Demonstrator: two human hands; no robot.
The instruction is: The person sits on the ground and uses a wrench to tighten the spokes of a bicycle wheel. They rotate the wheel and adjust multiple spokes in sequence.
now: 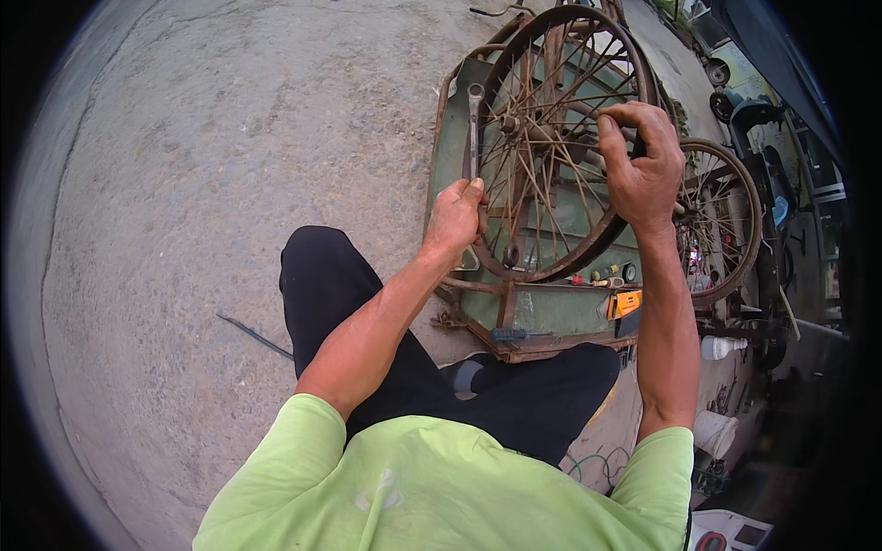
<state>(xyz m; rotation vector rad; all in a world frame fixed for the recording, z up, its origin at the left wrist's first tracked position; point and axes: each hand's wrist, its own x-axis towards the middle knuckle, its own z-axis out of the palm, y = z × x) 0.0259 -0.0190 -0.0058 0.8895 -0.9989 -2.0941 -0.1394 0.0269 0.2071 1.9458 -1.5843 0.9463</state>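
My left hand (457,219) is wrapped round the lower part of a long metal wrench (474,138), whose ring end points up. The wrench stands close to the left side of a rusty spoked wheel (588,250). At the wheel's right side, my right hand (643,165) is raised with thumb and forefinger curled together. Whether anything small sits in that pinch I cannot make out. The wheel's hub (542,134) and many thin spokes show between my hands. Behind the wheel lies a green metal panel (447,174) with a rusty frame.
On the panel's near ledge lie a blue-handled screwdriver (508,334), an orange box (625,304) and a red-handled tool (576,279). A second spoked wheel (751,230) stands at right, with white containers (715,432) nearby. A dark rod (253,336) lies on the concrete ground (202,202).
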